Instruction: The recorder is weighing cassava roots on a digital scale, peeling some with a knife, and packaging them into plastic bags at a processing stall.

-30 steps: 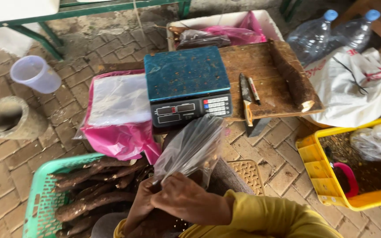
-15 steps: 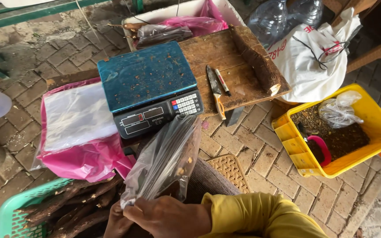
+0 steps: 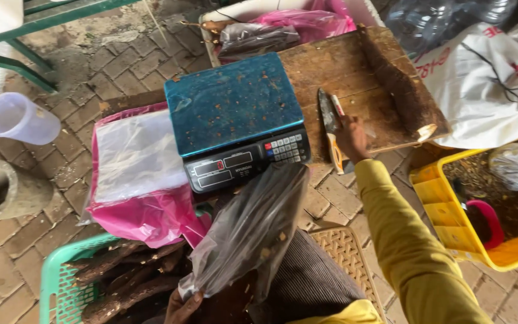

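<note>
My left hand (image 3: 184, 303) at the bottom edge is closed on the mouth of a clear plastic bag (image 3: 250, 231), which stands up in front of a blue-topped digital scale (image 3: 235, 102). My right hand (image 3: 352, 138), in a yellow sleeve, reaches out to a wooden board (image 3: 379, 72) and touches a knife (image 3: 329, 120) lying there. The knife's orange handle (image 3: 335, 157) shows beside my wrist. Whether my fingers grip it is unclear. A small red-and-white tool lies next to the blade.
A green basket (image 3: 52, 282) of brown roots (image 3: 121, 276) sits lower left. A pink bag (image 3: 151, 216) holding clear sheets lies left of the scale. A yellow crate (image 3: 445, 210) with dark bits is at right, a white sack (image 3: 487, 84) behind it. A clear cup (image 3: 16, 117) and a grey pot (image 3: 1, 192) stand far left.
My right hand has let go of the plastic bag and reached forward to the knife on the board. My left hand alone holds the bag now.
</note>
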